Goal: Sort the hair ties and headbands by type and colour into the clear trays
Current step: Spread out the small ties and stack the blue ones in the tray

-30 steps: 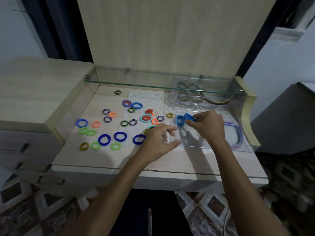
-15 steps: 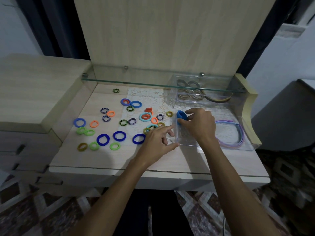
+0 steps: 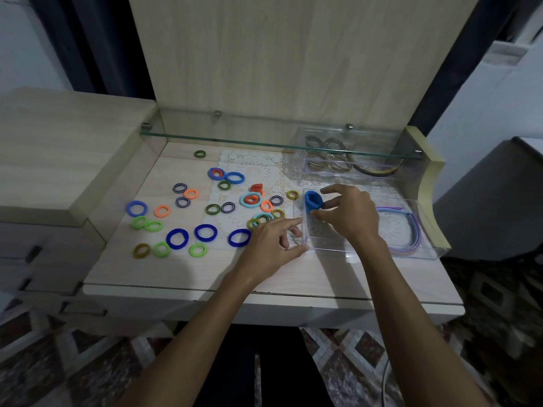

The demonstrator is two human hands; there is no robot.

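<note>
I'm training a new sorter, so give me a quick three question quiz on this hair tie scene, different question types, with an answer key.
1. True or false: the right hand holds blue hair ties at the near clear tray.
2. Multiple choice: where do the pastel headbands lie? A) on the glass shelf B) in the near clear tray's right part C) on the floor
3. Fill in: the left hand rests beside the tray's ___ wall.

Key: 1 true; 2 B; 3 left
</note>
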